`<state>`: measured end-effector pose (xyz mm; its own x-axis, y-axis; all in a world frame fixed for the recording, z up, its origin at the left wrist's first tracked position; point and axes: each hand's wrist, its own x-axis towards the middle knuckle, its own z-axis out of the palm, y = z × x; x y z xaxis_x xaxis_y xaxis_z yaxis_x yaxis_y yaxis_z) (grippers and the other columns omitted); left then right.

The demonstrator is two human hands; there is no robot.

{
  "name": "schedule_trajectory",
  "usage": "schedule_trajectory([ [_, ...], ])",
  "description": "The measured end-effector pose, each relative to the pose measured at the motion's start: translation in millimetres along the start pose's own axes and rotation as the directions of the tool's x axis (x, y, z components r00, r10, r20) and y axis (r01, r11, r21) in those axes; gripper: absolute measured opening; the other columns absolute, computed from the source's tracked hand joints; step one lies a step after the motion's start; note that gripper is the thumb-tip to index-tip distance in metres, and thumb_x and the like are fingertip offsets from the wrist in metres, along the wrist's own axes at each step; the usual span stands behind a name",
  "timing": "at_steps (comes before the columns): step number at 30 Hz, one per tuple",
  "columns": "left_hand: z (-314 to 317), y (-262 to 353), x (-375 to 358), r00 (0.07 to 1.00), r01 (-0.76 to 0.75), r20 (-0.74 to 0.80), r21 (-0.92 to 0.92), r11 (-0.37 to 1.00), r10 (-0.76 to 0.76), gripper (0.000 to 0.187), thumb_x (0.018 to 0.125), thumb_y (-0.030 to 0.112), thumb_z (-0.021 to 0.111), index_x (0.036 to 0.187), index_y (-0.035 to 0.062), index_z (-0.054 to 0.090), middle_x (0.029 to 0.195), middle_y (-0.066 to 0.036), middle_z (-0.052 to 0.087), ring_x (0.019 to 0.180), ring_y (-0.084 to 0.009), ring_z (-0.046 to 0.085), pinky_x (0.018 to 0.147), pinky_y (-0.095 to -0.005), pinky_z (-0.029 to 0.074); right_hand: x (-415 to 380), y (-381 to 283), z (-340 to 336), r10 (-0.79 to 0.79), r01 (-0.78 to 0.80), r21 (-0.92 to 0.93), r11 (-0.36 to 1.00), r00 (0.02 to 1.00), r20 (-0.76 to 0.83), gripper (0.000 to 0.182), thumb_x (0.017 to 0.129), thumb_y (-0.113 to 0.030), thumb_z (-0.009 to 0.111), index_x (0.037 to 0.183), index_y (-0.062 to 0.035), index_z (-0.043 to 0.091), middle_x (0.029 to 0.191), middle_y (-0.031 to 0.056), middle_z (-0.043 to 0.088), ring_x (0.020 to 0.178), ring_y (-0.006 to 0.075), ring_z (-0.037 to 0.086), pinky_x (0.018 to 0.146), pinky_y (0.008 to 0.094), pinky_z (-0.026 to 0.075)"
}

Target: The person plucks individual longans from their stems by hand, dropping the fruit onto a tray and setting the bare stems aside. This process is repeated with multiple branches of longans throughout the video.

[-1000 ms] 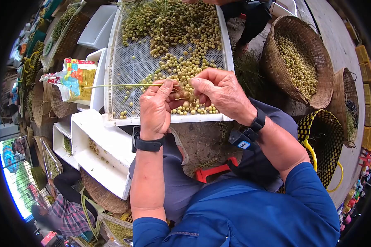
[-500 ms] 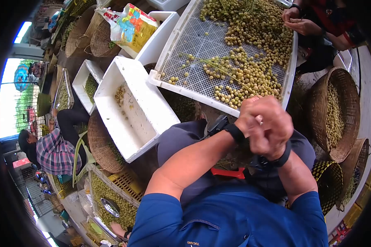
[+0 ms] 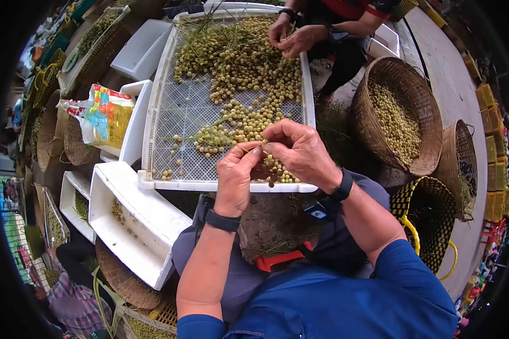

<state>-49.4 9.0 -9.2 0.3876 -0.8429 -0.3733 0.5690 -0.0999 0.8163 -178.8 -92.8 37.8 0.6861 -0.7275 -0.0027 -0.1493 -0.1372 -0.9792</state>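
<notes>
Over the near edge of a white mesh tray (image 3: 184,118), my two hands meet fingertip to fingertip. My left hand (image 3: 236,175) pinches a thin fruit stem (image 3: 253,149) between thumb and forefinger. Against its end my right hand (image 3: 304,155) closes thumb and fingers, pinching the same stem; the exact spot is partly covered by the fingertips. Small round tan fruits (image 3: 237,121), some on green stems, are heaped across the tray, a few showing just beneath my hands. A thick pile of stemmed fruit (image 3: 232,51) covers the tray's far half.
A co-worker's hands (image 3: 295,37) work at the tray's far right corner. To the right stand a wicker basket of fruit (image 3: 396,121) and a black-and-yellow woven basket (image 3: 430,212). White foam boxes (image 3: 147,198) and a colourful printed sack (image 3: 110,116) sit left.
The view has swung right and tilted up. My hands, blurred and overlapping near the tray's corner before, now sit side by side over its near edge, pinching a stem.
</notes>
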Motion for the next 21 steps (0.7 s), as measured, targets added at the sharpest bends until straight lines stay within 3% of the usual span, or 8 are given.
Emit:
schedule_trajectory([
  [3, 2, 0, 0, 0.997, 0.033, 0.069, -0.031, 0.999, -0.030, 0.021, 0.096, 0.013, 0.064, 0.114, 0.0023, 0.064, 0.092, -0.006, 0.070, 0.071, -0.0121, 0.067, 0.059, -0.0253, 0.056, -6, 3, -3, -0.064, 0.062, -0.107, 0.992, 0.998, -0.022, 0.009, 0.086, 0.001, 0.065, 0.094, 0.0027, 0.065, 0.081, 0.0090, 0.070, 0.075, 0.0115, 0.066, 0.066, 0.0277, 0.053],
  [4, 2, -2, 1, 0.996, 0.031, 0.089, -0.026, 0.999, -0.028, 0.021, 0.096, 0.013, 0.064, 0.114, 0.0021, 0.064, 0.092, -0.006, 0.070, 0.071, -0.0118, 0.067, 0.059, -0.0253, 0.056, -7, 9, -2, -0.145, 0.134, -0.183, 0.974, 0.988, -0.044, 0.008, 0.083, 0.001, 0.066, 0.091, 0.0009, 0.064, 0.078, 0.0121, 0.068, 0.070, 0.0185, 0.068, 0.063, 0.0311, 0.052],
  [5, 2, -2, 0, 0.994, 0.028, 0.110, -0.021, 0.999, -0.025, 0.021, 0.096, 0.013, 0.064, 0.114, 0.0019, 0.064, 0.093, -0.006, 0.070, 0.071, -0.0114, 0.067, 0.059, -0.0253, 0.056, -8, 10, -3, -0.143, 0.133, -0.177, 0.975, 0.989, -0.047, 0.008, 0.083, 0.001, 0.066, 0.091, 0.0009, 0.064, 0.078, 0.0121, 0.068, 0.070, 0.0185, 0.068, 0.063, 0.0311, 0.052],
  [7, 7, 0, -3, 0.993, 0.046, 0.113, -0.009, 0.999, -0.045, 0.021, 0.095, 0.013, 0.065, 0.114, 0.0016, 0.065, 0.093, -0.006, 0.070, 0.070, -0.0107, 0.066, 0.059, -0.0250, 0.056, -10, 12, -6, -0.225, 0.191, -0.374, 0.908, 0.973, -0.050, 0.009, 0.079, 0.002, 0.067, 0.087, -0.0008, 0.063, 0.077, 0.0140, 0.066, 0.069, 0.0279, 0.067, 0.061, 0.0360, 0.051],
  [10, 8, -4, -3, 0.996, -0.027, 0.085, 0.151, 0.988, 0.014, 0.017, 0.094, 0.011, 0.067, 0.107, 0.0008, 0.069, 0.084, -0.003, 0.069, 0.065, -0.0079, 0.063, 0.056, -0.0229, 0.053, -13, 16, -8, -0.291, 0.242, -0.452, 0.859, 0.956, -0.042, 0.009, 0.077, 0.000, 0.068, 0.084, -0.0021, 0.063, 0.077, 0.0140, 0.065, 0.070, 0.0333, 0.065, 0.061, 0.0397, 0.051],
  [14, 2, -15, 4, 0.986, -0.167, 0.072, 0.394, 0.904, 0.150, 0.013, 0.092, 0.012, 0.070, 0.095, -0.0006, 0.072, 0.072, 0.000, 0.065, 0.060, -0.0050, 0.058, 0.053, -0.0208, 0.046, -17, 18, -3, -0.311, 0.268, -0.480, 0.835, 0.950, -0.010, 0.009, 0.078, 0.002, 0.067, 0.084, -0.0027, 0.065, 0.079, 0.0129, 0.066, 0.073, 0.0317, 0.067, 0.063, 0.0386, 0.052],
  [17, 3, -15, 4, 0.992, -0.103, 0.095, 0.256, 0.961, 0.081, 0.012, 0.094, 0.011, 0.067, 0.093, 0.0000, 0.071, 0.073, 0.001, 0.065, 0.060, -0.0037, 0.057, 0.053, -0.0202, 0.044, -19, 15, -5, -0.284, 0.266, -0.457, 0.849, 0.958, 0.030, 0.012, 0.078, 0.004, 0.066, 0.088, -0.0027, 0.068, 0.080, 0.0129, 0.067, 0.073, 0.0300, 0.068, 0.063, 0.0365, 0.053],
  [21, 3, -12, 4, 0.989, -0.110, 0.125, 0.263, 0.959, 0.079, 0.012, 0.095, 0.011, 0.065, 0.093, 0.0003, 0.070, 0.073, 0.002, 0.064, 0.060, -0.0023, 0.053, 0.051, -0.0199, 0.041, -18, 10, -8, -0.192, 0.198, -0.409, 0.891, 0.980, 0.057, 0.010, 0.080, 0.002, 0.068, 0.089, -0.0018, 0.069, 0.078, 0.0133, 0.068, 0.070, 0.0290, 0.068, 0.062, 0.0354, 0.052],
])
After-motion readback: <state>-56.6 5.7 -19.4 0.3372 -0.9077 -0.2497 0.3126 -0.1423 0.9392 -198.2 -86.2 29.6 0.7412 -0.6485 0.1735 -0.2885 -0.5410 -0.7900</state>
